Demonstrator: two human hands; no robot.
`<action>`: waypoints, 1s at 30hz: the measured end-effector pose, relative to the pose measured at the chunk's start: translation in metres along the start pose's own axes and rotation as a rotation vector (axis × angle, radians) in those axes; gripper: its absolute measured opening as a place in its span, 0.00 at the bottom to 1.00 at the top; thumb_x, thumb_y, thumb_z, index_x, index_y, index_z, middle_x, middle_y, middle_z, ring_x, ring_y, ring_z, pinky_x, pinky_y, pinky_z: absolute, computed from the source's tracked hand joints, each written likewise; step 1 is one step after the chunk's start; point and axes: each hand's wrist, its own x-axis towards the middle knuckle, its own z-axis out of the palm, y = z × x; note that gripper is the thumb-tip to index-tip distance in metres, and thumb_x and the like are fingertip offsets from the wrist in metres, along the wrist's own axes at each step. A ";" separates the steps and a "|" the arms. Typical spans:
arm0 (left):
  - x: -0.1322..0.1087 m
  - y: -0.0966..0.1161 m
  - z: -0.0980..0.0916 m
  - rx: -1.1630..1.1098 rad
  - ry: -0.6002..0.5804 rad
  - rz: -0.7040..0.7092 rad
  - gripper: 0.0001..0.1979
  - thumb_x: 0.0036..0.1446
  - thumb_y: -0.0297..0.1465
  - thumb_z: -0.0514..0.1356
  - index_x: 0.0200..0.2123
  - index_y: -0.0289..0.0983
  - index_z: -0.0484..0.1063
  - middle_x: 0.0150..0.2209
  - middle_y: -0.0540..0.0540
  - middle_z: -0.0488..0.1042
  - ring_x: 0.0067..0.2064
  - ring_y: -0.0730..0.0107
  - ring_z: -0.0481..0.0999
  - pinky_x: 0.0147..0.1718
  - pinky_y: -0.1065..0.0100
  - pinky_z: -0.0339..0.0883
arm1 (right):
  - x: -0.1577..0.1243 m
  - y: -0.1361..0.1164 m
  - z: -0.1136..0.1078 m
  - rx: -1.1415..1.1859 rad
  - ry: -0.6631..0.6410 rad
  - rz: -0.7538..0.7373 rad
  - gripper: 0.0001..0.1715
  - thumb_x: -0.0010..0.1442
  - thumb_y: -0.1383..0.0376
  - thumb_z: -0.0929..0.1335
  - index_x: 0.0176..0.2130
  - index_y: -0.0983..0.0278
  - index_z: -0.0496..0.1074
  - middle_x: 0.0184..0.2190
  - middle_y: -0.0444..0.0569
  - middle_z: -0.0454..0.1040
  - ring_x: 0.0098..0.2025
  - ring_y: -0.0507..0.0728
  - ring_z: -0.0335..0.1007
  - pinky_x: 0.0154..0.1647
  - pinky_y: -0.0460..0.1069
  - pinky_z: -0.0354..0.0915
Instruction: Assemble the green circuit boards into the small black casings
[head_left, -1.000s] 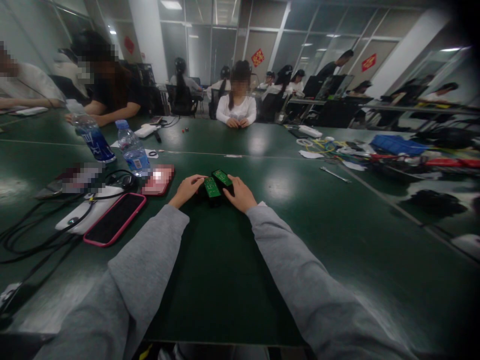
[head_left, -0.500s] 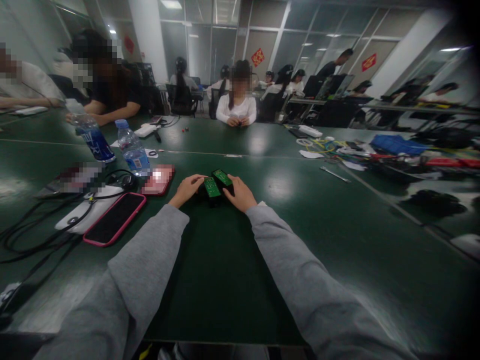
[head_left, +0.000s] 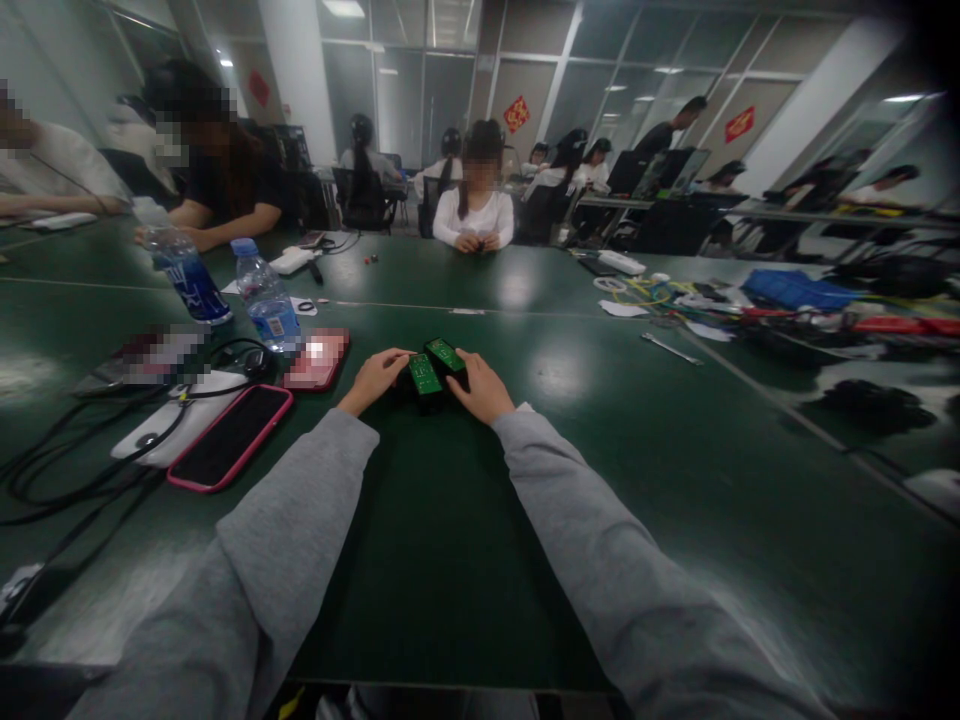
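Two small black boxes topped with green circuit boards are side by side over the dark green table [head_left: 450, 560], close to touching. The left box [head_left: 425, 378] is nearer to me, and my left hand [head_left: 376, 378] is closed on its left side with the fingertips at its upper edge. Around the right box [head_left: 448, 354], tilted and slightly farther off, my right hand [head_left: 481, 385] is wrapped, thumb on the near side. Dark shadow hides the undersides of both boxes, so I cannot tell whether they rest on the table.
Left of my hands lie a red phone-like item [head_left: 319, 360], a pink-edged phone [head_left: 230, 438], a white case [head_left: 176, 415] with black cables, and two bottles [head_left: 268, 305]. A wrench [head_left: 671, 349] and a cable pile [head_left: 697, 295] are right. A person [head_left: 474, 205] sits opposite.
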 end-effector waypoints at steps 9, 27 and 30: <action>0.002 -0.004 0.002 -0.010 0.004 0.008 0.17 0.62 0.38 0.55 0.48 0.39 0.77 0.40 0.44 0.79 0.31 0.70 0.74 0.31 0.68 0.67 | 0.000 0.000 0.001 0.001 0.000 0.009 0.31 0.65 0.58 0.63 0.62 0.69 0.56 0.55 0.61 0.66 0.57 0.64 0.65 0.56 0.60 0.66; 0.007 -0.013 0.003 0.002 -0.014 0.012 0.18 0.62 0.40 0.54 0.48 0.40 0.76 0.40 0.45 0.79 0.28 0.73 0.71 0.30 0.69 0.66 | 0.000 -0.001 -0.001 -0.004 -0.011 0.013 0.31 0.65 0.58 0.63 0.62 0.69 0.56 0.55 0.61 0.65 0.56 0.64 0.65 0.56 0.60 0.66; 0.010 -0.019 0.004 0.007 -0.021 0.016 0.19 0.62 0.40 0.53 0.49 0.40 0.76 0.40 0.45 0.78 0.28 0.73 0.71 0.30 0.70 0.65 | 0.000 -0.002 -0.002 -0.001 -0.017 0.016 0.31 0.65 0.58 0.63 0.63 0.68 0.56 0.55 0.61 0.65 0.56 0.64 0.65 0.56 0.60 0.66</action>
